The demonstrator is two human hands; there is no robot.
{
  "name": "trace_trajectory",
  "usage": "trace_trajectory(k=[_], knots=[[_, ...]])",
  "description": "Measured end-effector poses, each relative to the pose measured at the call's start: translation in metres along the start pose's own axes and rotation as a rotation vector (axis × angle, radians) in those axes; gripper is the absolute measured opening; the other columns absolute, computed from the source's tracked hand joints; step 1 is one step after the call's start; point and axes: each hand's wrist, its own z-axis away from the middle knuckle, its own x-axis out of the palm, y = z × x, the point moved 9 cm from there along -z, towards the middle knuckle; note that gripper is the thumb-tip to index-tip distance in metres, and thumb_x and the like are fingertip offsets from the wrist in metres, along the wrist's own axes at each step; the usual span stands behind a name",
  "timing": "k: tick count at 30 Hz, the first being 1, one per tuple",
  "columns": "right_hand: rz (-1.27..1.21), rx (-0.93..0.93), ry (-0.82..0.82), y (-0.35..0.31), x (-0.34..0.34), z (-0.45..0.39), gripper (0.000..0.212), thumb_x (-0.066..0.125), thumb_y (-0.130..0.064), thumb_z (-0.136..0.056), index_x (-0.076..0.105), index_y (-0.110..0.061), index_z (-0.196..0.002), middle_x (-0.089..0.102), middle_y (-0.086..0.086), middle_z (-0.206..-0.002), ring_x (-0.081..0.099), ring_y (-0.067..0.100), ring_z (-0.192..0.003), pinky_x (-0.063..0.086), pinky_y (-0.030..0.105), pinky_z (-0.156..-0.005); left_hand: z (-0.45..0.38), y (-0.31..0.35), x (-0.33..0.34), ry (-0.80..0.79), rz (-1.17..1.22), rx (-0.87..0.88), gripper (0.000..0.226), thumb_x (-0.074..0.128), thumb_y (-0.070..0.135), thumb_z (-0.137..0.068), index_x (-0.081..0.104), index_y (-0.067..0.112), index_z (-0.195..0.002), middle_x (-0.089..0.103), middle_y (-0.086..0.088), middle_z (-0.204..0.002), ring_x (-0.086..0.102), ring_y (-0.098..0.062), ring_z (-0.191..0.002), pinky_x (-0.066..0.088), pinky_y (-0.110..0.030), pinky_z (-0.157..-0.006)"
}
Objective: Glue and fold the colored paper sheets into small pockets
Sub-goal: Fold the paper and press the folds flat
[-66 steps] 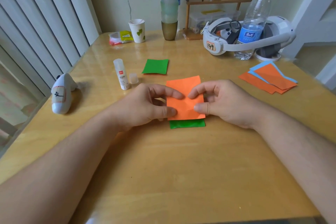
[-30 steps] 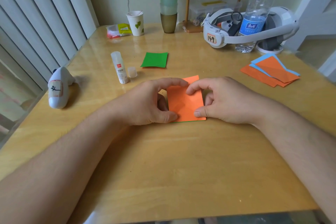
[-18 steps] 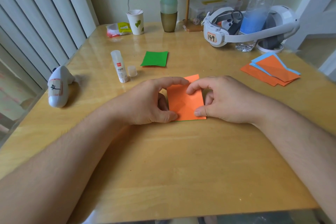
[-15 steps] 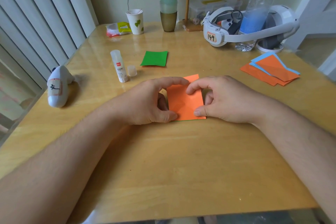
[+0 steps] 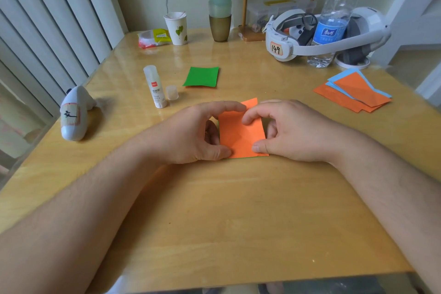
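1. Both hands held the orange sheet (image 5: 241, 135) between them on the desk (image 5: 238, 210): the left hand (image 5: 191, 132) pinched its left edge between thumb and forefinger, and the right hand (image 5: 290, 131) pinched its right edge the same way.
2. Only a thin green sliver (image 5: 253, 157) showed under the near edge, just below the two thumbs, so the lower layer was almost wholly hidden. Any misalignment along the other edges could not be checked, and pressing down at that point risked a crooked pocket.
3. Whether glue lay between the layers could not be told. If it was wet, uneven pressure from the two thumbs could have slid the top layer sideways; if dry or absent, the seam would probably have sprung open on release.
4. At the far corner, beyond the forefingers, the orange paper stuck out at a slant, which suggested the sheet sat slightly skewed or lifted there and might crease off-line.
5. Left of the left hand, well apart from it, the glue stick (image 5: 155, 87) stood uncapped with its cap (image 5: 172, 92) just beside it; a sweeping forearm could have toppled it, and an open stick likely dries out.
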Motion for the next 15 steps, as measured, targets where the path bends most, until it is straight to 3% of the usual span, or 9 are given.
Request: trace_trajectory(k=[3,6,9,13,15], knots=[[0.015,-0.001,0.003,0.0018,0.0007,-0.0003,0.037,0.087,-0.026,-0.084,0.068,-0.038,-0.113,0.051,-0.052,-0.074,0.059,-0.003,-0.066,0.042,0.011,-0.061,-0.0011,-0.0045,-0.0022,0.018,0.009,0.006,0.082,0.090,0.016,-0.078,0.052,0.051,-0.142,0.061,0.017,-0.075,0.056,-0.004,-0.067,0.050,-0.019,-0.072],[0.013,0.014,0.036,0.0053,-0.0021,-0.0008,0.036,0.086,-0.026,-0.085,0.069,-0.039,-0.113,0.058,-0.032,-0.072,0.058,-0.002,-0.065,0.040,0.014,-0.061,-0.0011,-0.0056,-0.0033,0.025,0.015,0.007,0.083,0.091,0.019,-0.077,0.052,0.052,-0.142,0.060,0.008,-0.077,0.056,-0.004,-0.067,0.050,-0.019,-0.072],[0.009,0.027,0.047,0.0063,-0.0027,-0.0005,0.037,0.088,-0.024,-0.083,0.069,-0.040,-0.112,0.055,-0.019,-0.072,0.057,-0.002,-0.065,0.041,0.015,-0.062,-0.0003,-0.0031,-0.0026,0.018,0.015,0.016,0.080,0.090,0.018,-0.078,0.053,0.049,-0.142,0.060,0.006,-0.078,0.055,-0.004,-0.067,0.050,-0.019,-0.072],[0.003,0.021,0.041,0.0066,-0.0014,-0.0012,0.038,0.088,-0.024,-0.082,0.068,-0.041,-0.109,0.060,-0.025,-0.071,0.057,-0.002,-0.063,0.042,0.016,-0.062,-0.0004,-0.0037,-0.0026,0.012,0.011,0.018,0.078,0.090,0.017,-0.079,0.054,0.048,-0.141,0.059,0.010,-0.077,0.055,-0.003,-0.067,0.049,-0.018,-0.070],[-0.001,0.025,0.038,0.0085,-0.0015,-0.0018,0.037,0.089,-0.025,-0.082,0.068,-0.042,-0.108,0.060,-0.020,-0.071,0.057,-0.001,-0.063,0.043,0.020,-0.064,-0.0006,-0.0039,-0.0020,0.008,0.006,0.019,0.078,0.090,0.018,-0.079,0.054,0.048,-0.142,0.059,0.010,-0.077,0.055,-0.003,-0.067,0.049,-0.019,-0.070]])
